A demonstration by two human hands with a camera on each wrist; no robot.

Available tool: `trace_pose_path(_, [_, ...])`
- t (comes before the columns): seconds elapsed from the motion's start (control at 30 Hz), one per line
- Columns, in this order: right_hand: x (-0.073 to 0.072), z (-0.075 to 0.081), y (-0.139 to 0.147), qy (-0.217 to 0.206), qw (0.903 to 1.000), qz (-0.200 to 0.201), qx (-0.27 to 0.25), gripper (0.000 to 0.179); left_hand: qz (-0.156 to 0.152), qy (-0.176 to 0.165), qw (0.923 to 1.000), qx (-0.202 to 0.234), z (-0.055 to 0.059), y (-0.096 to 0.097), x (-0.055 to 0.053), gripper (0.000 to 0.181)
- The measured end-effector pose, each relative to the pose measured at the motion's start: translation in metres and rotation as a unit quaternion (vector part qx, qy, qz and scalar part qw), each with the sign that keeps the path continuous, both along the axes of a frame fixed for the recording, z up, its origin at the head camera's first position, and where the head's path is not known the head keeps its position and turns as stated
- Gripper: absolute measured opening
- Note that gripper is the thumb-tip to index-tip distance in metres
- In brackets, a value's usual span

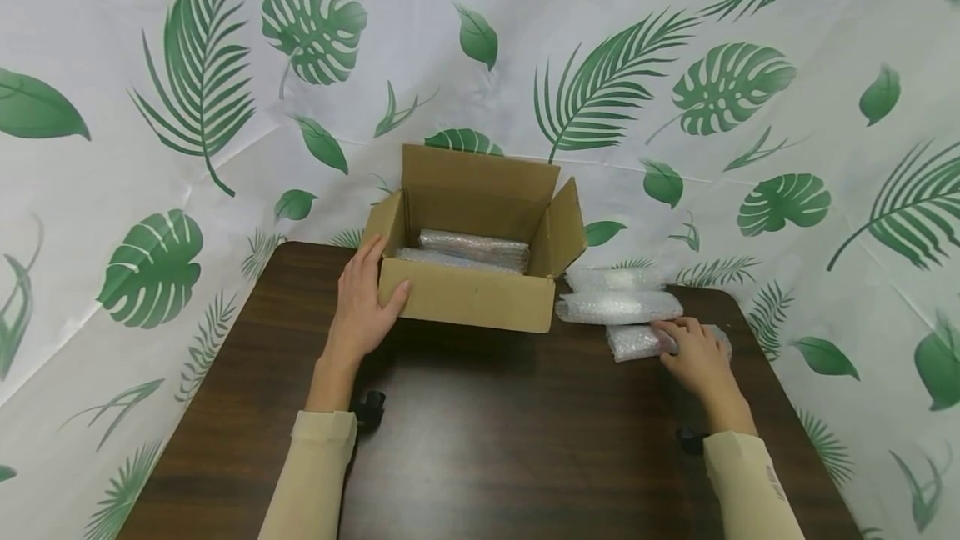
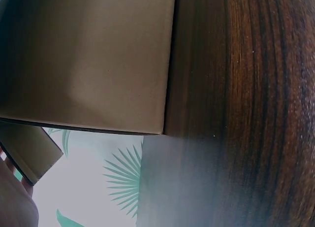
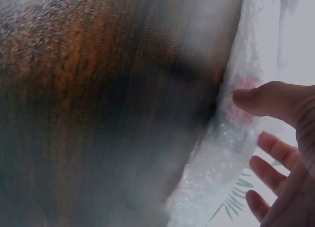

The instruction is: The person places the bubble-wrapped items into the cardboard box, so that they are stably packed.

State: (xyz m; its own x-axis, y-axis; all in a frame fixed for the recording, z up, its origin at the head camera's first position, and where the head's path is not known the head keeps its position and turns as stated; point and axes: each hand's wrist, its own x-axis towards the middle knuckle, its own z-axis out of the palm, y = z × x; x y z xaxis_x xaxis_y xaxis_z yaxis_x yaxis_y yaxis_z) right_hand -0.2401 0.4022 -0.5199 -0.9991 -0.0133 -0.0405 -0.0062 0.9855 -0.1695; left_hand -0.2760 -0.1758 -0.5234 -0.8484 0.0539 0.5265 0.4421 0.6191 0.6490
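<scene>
A cardboard box (image 1: 467, 297) with raised flaps stands at the back of the table, holding bubble-wrapped packages (image 1: 474, 248). My left hand (image 1: 362, 298) rests at its front left corner, thumb against the front wall and fingers along the left flap. At the left wrist view's lower left, part of this hand (image 2: 17, 200) shows beside a flap. Right of the box, my right hand (image 1: 699, 357) is over the nearest bubble-wrapped package (image 1: 633, 342). The right wrist view shows the thumb at a reddish patch on bubble wrap (image 3: 231, 128), other fingers spread and loosely bent. Package contents are unclear.
Two more bubble-wrapped rolls lie behind the nearest package, one in front (image 1: 618, 307) and one farther back (image 1: 611, 278). The dark wooden table (image 1: 525, 440) reaches a white leaf-print cloth (image 1: 480, 90) behind it. The box's right flap (image 1: 567, 227) leans outward.
</scene>
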Motion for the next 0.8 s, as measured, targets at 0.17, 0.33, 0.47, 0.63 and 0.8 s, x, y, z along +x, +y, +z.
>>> trace_pose_path(0.17, [0.001, 0.003, -0.005, 0.002, 0.9997, 0.005, 0.022, 0.06, 0.001, 0.002, 1.0, 0.003, -0.002, -0.001, 0.001, 0.08])
trace_pose_path(0.33, [0.006, 0.007, -0.007, 0.001, 0.9992, 0.011, 0.038, 0.057, 0.0, 0.0, 1.0, -0.003, -0.002, 0.0, 0.0, 0.08])
trace_pose_path(0.47, [0.011, 0.004, -0.006, 0.009, 0.999, 0.016, 0.041, 0.055, -0.001, -0.003, 1.0, -0.005, -0.001, 0.001, 0.0, 0.08])
trace_pose_path(0.63, [0.014, 0.0, -0.003, 0.01, 0.9988, 0.015, 0.046, 0.057, 0.0, -0.006, 1.0, -0.005, -0.001, 0.001, 0.001, 0.08])
trace_pose_path(0.8, [0.016, -0.003, 0.0, -0.002, 0.9989, 0.011, 0.045, 0.061, -0.001, -0.006, 1.0, -0.005, 0.0, 0.001, 0.001, 0.08])
